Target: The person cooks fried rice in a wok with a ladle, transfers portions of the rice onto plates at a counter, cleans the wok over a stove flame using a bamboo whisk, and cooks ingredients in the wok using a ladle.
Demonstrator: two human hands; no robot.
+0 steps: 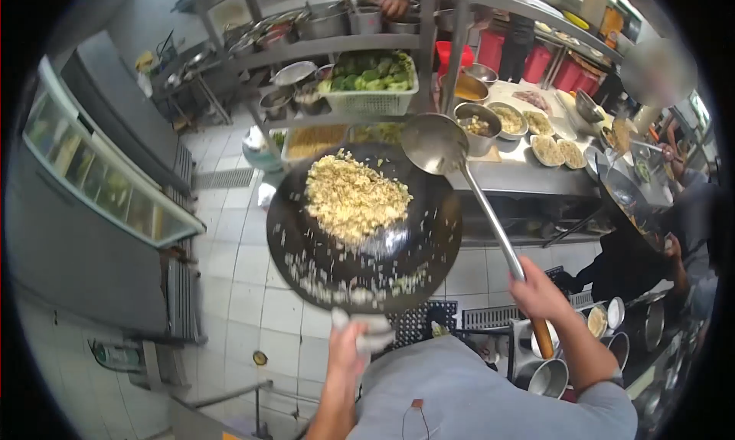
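Observation:
My left hand (347,350) is closed on a whitish cloth (374,334) at the near edge of a dark wok (440,245), holding it up above the floor. A mound of fried rice (356,195) lies toward the wok's far side, with loose grains scattered over the nearer part. My right hand (542,291) is wrapped round the handle of a long metal ladle (435,144) near its wooden end. The ladle's bowl is over the wok's far right rim; whether they touch I cannot tell.
A metal shelf rack ahead carries a basket of green vegetables (371,102) and pots. Bowls of food (547,151) stand on the counter to the right. At far right another person works with a second wok (624,195). A glass-fronted refrigerator (92,164) stands left.

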